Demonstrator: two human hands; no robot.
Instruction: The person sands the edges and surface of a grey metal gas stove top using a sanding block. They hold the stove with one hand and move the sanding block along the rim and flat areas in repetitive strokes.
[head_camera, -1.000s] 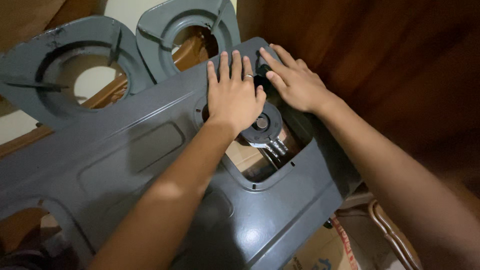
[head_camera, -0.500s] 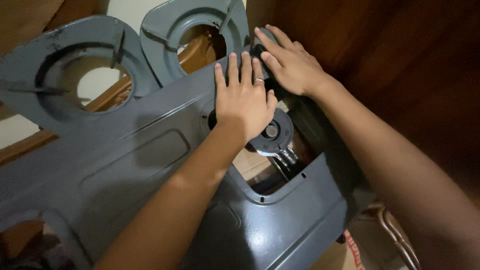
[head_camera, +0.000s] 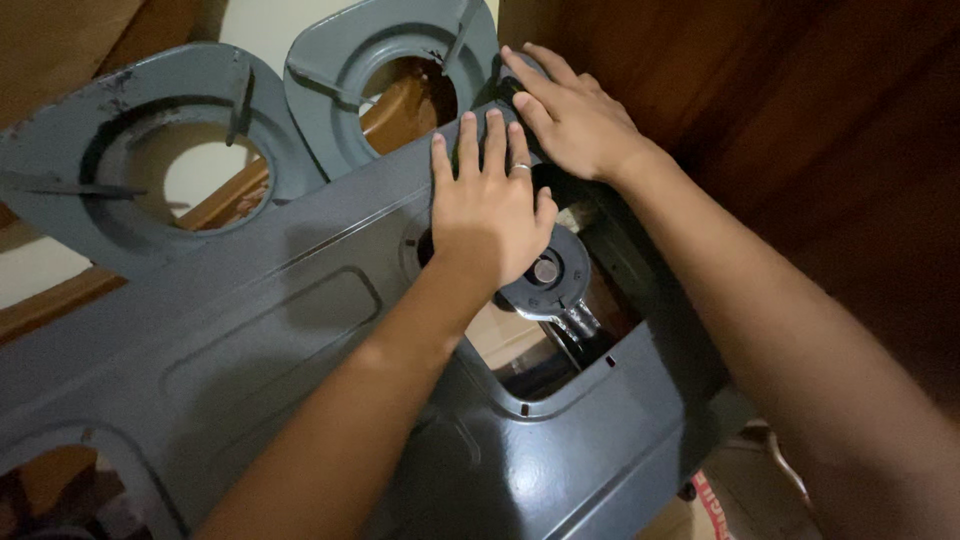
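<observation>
A large grey metal stove top panel (head_camera: 300, 330) lies tilted across the view, seen from above. The left hand (head_camera: 490, 215) rests flat on the panel, fingers spread and pressed down, a ring on one finger. Just below that hand, a round metal burner fitting (head_camera: 548, 272) with a short pipe shows through a squarish opening in the panel. The right hand (head_camera: 570, 115) sits at the panel's far edge, fingers laid open over a small black knob (head_camera: 508, 88) — whether it pinches the knob cannot be told. Two grey pan-support rings (head_camera: 380, 70) lean beyond the panel's upper edge, off the panel. Judging by this, the panel is only being steadied — the rings are not yet mounted.
</observation>
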